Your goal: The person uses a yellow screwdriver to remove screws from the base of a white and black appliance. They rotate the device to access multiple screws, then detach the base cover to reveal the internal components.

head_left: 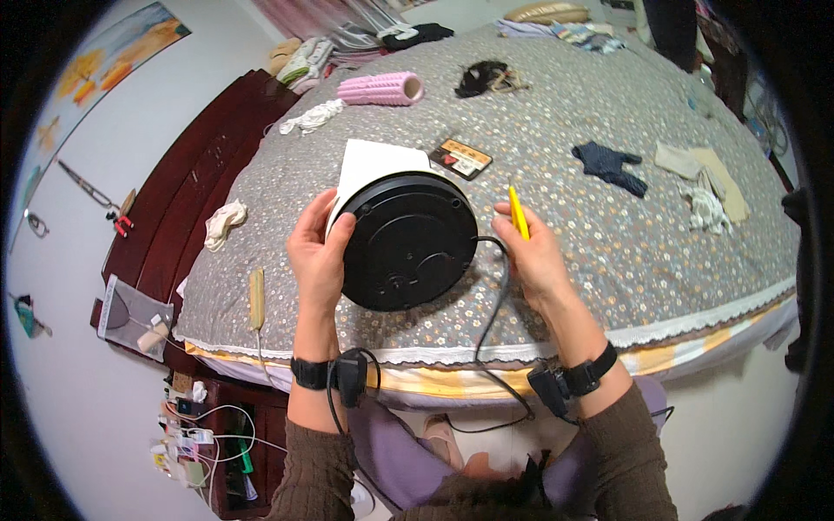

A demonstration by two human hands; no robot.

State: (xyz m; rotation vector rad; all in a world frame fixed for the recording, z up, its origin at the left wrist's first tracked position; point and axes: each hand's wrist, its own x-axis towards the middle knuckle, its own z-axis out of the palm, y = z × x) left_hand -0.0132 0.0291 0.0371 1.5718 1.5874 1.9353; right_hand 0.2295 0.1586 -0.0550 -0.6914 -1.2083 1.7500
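My left hand (320,252) is closed on the edge of a white appliance (375,158), thumb on the rim. Its round black base (408,247) faces me, and a black cord leaves its right side. The base shows recessed holes and a raised ring. To the right, my right hand (532,252) pinches a slim yellow pen-shaped tool (519,213) with a thin tip pointing up and away; its exact kind is unclear. The tool is apart from the base. Beyond the appliance, a flat black-and-orange case (461,159) lies on the bed.
A floral grey bedspread (556,295) spreads under everything. On it lie a pink foam roller (380,89), a dark small garment (611,167), pale clothes (705,178) and a beige bar-shaped thing with a cord (257,300). Cables clutter a dark red nightstand (261,412) at lower left.
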